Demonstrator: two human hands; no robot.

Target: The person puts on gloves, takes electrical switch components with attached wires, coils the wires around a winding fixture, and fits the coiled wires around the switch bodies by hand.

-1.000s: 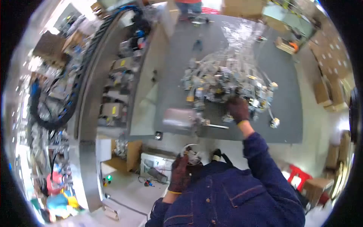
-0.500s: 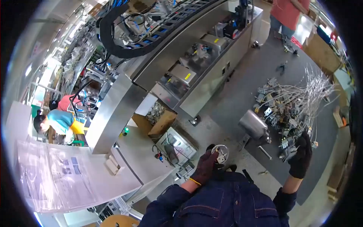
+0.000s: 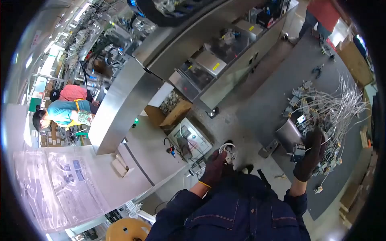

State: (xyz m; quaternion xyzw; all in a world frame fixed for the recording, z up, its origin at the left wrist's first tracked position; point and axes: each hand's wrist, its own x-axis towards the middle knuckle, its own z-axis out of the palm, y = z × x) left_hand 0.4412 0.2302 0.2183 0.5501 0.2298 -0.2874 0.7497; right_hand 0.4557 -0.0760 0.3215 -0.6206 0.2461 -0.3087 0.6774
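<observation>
My left hand [image 3: 212,168], in a dark glove with a yellow cuff, is closed on a coiled pale cable [image 3: 229,148] with a small metal piece at its loop. My right hand [image 3: 310,156], gloved too, is over the dark grey table and closed around a small boxy metal part [image 3: 298,152]; its fingertips are partly hidden. Just beyond that part lies a shiny metal cylinder [image 3: 288,134]. A heap of similar boxy parts with thin pale wires [image 3: 321,104] spreads behind and to the right of this hand.
The dark grey table [image 3: 265,108] carries pliers [image 3: 317,71] farther back. Left of me stand a white work surface [image 3: 148,160], an open cardboard box [image 3: 175,114] and a steel machine frame [image 3: 120,108]. Co-workers are at the far left and upper right.
My right hand has moved left and slightly up with the boxy part, close to the cylinder. My left hand keeps the coiled cable. The whole view has shifted a little.
</observation>
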